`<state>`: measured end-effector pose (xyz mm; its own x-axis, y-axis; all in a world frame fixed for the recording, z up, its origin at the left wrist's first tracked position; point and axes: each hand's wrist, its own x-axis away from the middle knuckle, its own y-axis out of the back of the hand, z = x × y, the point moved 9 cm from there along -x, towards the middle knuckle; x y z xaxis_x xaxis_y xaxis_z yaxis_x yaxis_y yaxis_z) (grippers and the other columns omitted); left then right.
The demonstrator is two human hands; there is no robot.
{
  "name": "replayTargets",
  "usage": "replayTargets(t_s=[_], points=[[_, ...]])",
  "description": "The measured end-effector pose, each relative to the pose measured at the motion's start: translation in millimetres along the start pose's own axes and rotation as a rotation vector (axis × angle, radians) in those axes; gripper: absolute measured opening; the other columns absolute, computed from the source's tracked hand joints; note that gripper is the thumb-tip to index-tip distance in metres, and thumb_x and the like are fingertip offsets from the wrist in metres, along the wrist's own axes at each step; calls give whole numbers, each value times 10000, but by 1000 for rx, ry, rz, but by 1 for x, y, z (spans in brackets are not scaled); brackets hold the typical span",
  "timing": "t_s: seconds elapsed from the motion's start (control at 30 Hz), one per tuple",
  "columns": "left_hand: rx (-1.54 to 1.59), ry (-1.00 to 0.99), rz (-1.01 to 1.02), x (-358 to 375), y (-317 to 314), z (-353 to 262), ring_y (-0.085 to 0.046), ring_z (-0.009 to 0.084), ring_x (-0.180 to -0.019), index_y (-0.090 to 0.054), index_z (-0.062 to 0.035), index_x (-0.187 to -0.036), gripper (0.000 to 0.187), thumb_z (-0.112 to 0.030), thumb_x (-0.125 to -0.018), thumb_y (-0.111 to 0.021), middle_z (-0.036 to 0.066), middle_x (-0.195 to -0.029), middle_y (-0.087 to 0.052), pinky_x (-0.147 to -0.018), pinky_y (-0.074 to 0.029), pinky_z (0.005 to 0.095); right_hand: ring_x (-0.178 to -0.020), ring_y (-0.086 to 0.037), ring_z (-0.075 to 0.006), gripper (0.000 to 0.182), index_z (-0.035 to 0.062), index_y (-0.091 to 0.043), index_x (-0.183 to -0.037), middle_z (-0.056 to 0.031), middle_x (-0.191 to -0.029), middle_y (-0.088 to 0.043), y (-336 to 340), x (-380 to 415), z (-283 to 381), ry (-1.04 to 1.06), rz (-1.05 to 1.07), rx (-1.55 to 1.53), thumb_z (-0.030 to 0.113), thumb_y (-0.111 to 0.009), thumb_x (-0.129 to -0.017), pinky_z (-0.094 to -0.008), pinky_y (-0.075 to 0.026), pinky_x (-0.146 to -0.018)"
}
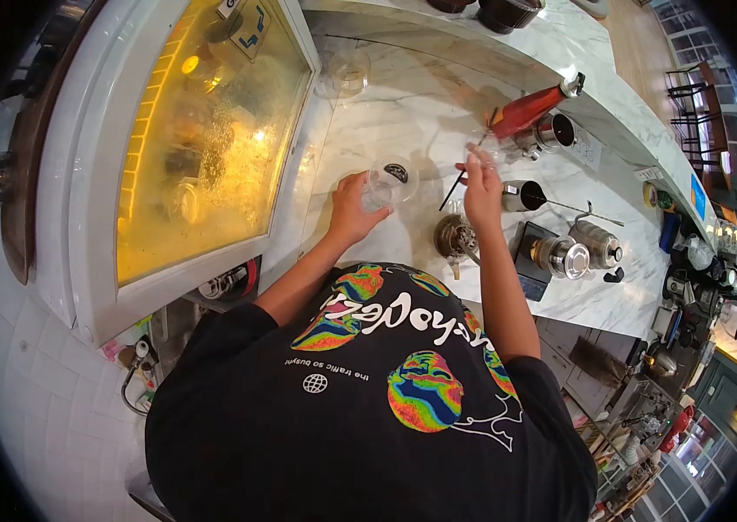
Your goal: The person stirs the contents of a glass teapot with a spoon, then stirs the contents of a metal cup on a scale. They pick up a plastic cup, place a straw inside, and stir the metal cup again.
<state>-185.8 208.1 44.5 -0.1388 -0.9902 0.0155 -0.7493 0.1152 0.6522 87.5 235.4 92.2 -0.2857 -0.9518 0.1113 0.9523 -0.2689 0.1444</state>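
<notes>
My left hand (pixel 353 211) is wrapped round a clear plastic cup (pixel 400 193) with a black oval label, low over the marble counter (pixel 368 113). In my right hand (pixel 481 187) is a thin dark stick (pixel 451 191), perhaps a straw or stirrer, slanting down past the fingers. Something clear shows just beyond those fingertips, too blurred to name. Close to the right forearm sits a round glass pot with a metal strainer-like top (pixel 455 237). A steel pitcher (pixel 521 196) stands on the other side of that wrist.
A red siphon-like bottle (pixel 529 111) and another steel cup (pixel 555 130) stand at the far right. A metal kettle (pixel 564 258) rests on a black scale (pixel 528 265). A glass-doored fridge (pixel 212 139) borders the counter at left. Clear cups (pixel 349 74) stand behind.
</notes>
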Motion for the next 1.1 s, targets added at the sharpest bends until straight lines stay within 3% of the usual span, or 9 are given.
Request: replayTargets(t_s=[0.1,0.23,0.27,0.47,0.67,0.87,0.97,1.1], points=[[-7,18,-23,-1,-3,12,-511,358,-1328,-565,-65,-1384,813,-315,-700,-925,164,-1334,-629,-1097,-396,516,-1006,-683,-180,474,-23,-590,-1407,-99,-1234,-683,-16,-30,-59,-95,32,142,336,-579,-1098,-314,-537,-869],[-1,45,-44,-2,3,17,-499,376,-1330,-549,-67,-1400,832,-319,-703,-927,175,-1334,-620,-1085,-396,516,-969,-677,-183,531,-46,-619,-1348,-104,-1085,-695,-31,-63,-65,-10,30,377,401,-626,-1061,-308,-527,-857],[-4,56,-44,-2,4,17,-496,380,-1328,-545,-66,-1404,838,-319,-703,-928,179,-1333,-616,-1083,-395,518,-1176,-626,-426,537,-71,-617,-1338,-274,-1311,-629,-32,-71,-65,-3,53,396,358,-640,-1015,-451,-495,-1016],[-24,57,-68,-6,2,25,-493,384,-1299,-548,-66,-1404,852,-329,-693,-937,188,-1313,-599,-1092,-381,532,-1246,-608,-438,576,-51,-613,-1360,-279,-1370,-595,-39,-89,-43,59,52,516,381,-682,-984,-456,-486,-1067],[-40,75,-65,-23,0,20,-491,381,-1307,-558,-69,-1399,833,-325,-701,-933,196,-1324,-597,-1096,-374,532,-1252,-604,-451,537,-54,-612,-1363,-275,-1382,-593,-27,-104,-45,178,52,617,291,-691,-959,-478,-493,-1060],[-53,64,-74,-58,-11,21,-491,378,-1318,-552,-68,-1439,863,-339,-711,-927,209,-1349,-587,-1103,-370,536,-1253,-590,-441,467,-36,-627,-1347,-272,-1362,-604,-33,-118,-57,299,108,907,220,-667,-959,-513,-492,-1049],[-60,57,-75,-78,-15,19,-487,384,-1327,-543,-71,-1462,886,-341,-711,-927,212,-1355,-585,-1100,-373,537,-1250,-586,-433,440,-21,-636,-1339,-273,-1330,-623,-37,-116,-55,358,134,907,209,-664,-966,-528,-492,-1037],[-95,87,-62,-96,-19,23,-476,379,-1345,-539,-71,-1467,887,-329,-712,-926,194,-1385,-583,-1103,-373,538,-1232,-591,-451,415,5,-641,-1337,-283,-1294,-636,-27,-101,-48,275,79,754,204,-662,-974,-530,-486,-1036]])
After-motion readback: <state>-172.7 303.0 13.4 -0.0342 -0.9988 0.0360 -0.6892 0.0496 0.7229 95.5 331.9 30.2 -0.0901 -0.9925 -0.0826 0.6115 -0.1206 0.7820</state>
